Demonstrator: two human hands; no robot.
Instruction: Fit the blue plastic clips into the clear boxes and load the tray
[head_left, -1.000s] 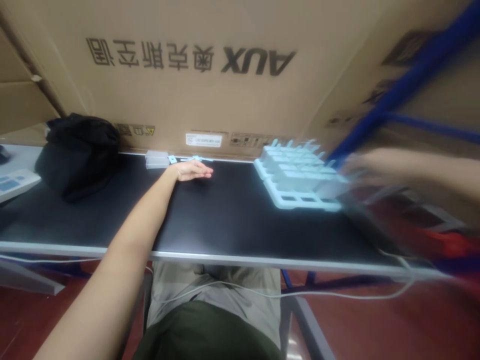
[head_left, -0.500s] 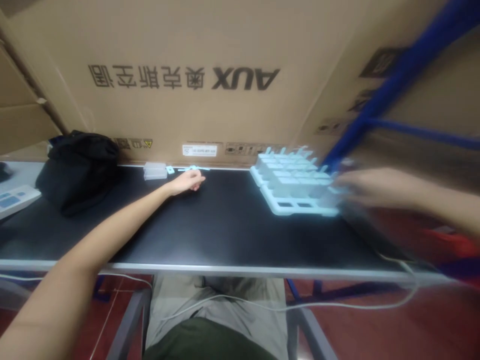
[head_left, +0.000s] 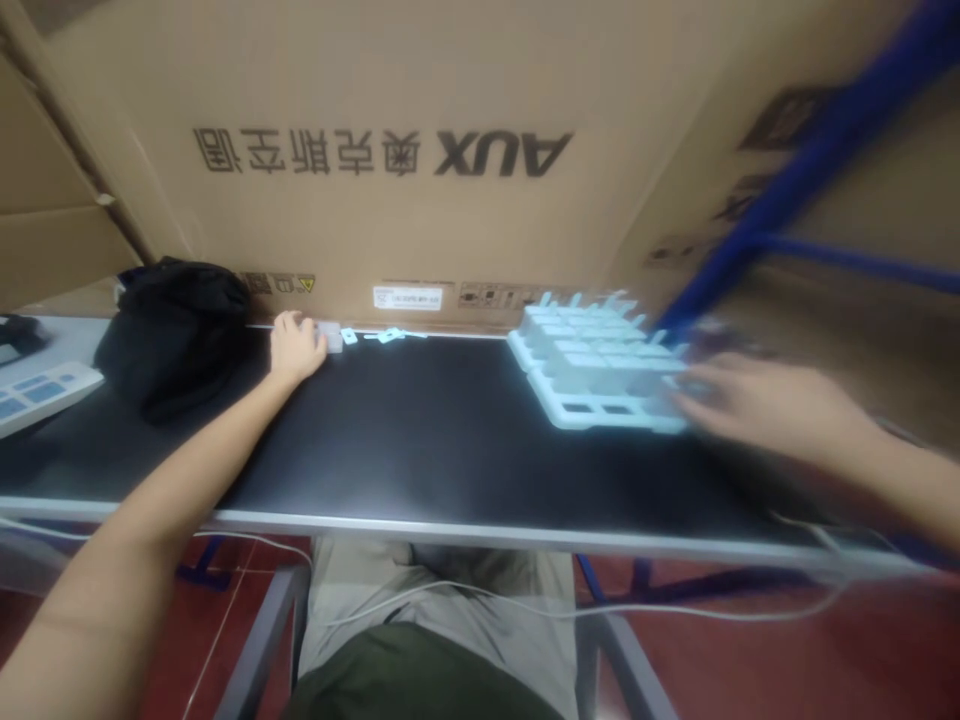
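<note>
At the back left of the table, my left hand point(head_left: 295, 345) has its fingers curled around the left end of a small clear plastic box point(head_left: 331, 337). A little light-blue square piece point(head_left: 349, 337) lies just right of the box, with thin light-blue pieces point(head_left: 391, 335) farther along. My right hand point(head_left: 757, 400), smeared by motion, is at the right edge of a light-blue tray point(head_left: 585, 410). Rows of block-like cups point(head_left: 592, 350) with upright tabs stand on that tray. Whether the right fingers grip anything is not clear.
A black cloth bag point(head_left: 176, 335) sits at left, beside a white device with blue panels point(head_left: 49, 395). A large cardboard box point(head_left: 375, 230) stands behind the black tabletop point(head_left: 420, 440). Blue metal framing point(head_left: 787, 170) rises at right. A white cable point(head_left: 525, 612) hangs below the front edge.
My left hand has moved left from the thin light-blue pieces to the clear box. My right hand stays by the tray's right edge, slightly lower. The view has shifted a little.
</note>
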